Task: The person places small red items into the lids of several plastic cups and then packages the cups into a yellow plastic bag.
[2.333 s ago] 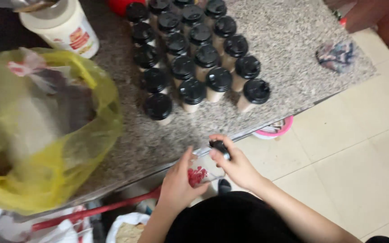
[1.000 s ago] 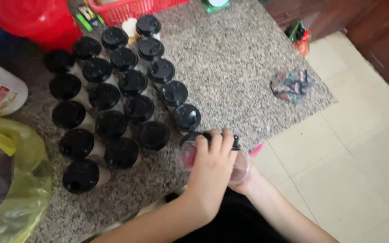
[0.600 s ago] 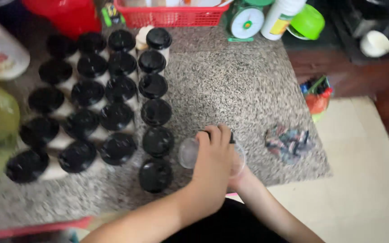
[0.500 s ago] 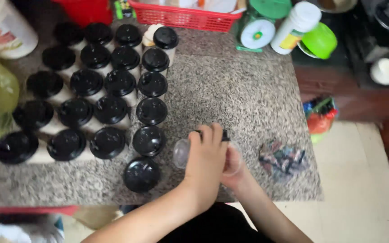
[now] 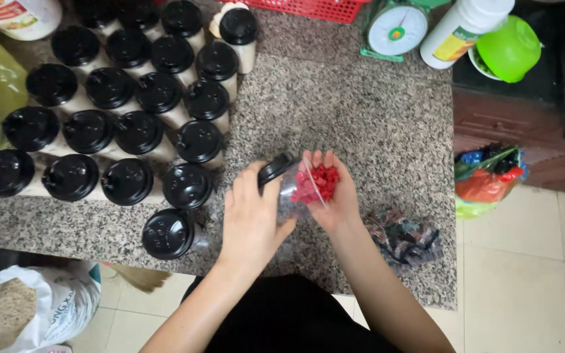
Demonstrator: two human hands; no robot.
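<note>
Speckled polished granite counter (image 5: 361, 111); glossy black plastic lids (image 5: 138, 131); clear plastic cup (image 5: 292, 189).

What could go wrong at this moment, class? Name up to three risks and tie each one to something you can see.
1. The left hand tilts a clear cup towards the right hand, whose palm is heaped with red pieces; some could slip onto the granite counter.
2. The left forearm lies close to the nearest black-lidded cup by the counter's edge; a nudge might topple it.
</note>
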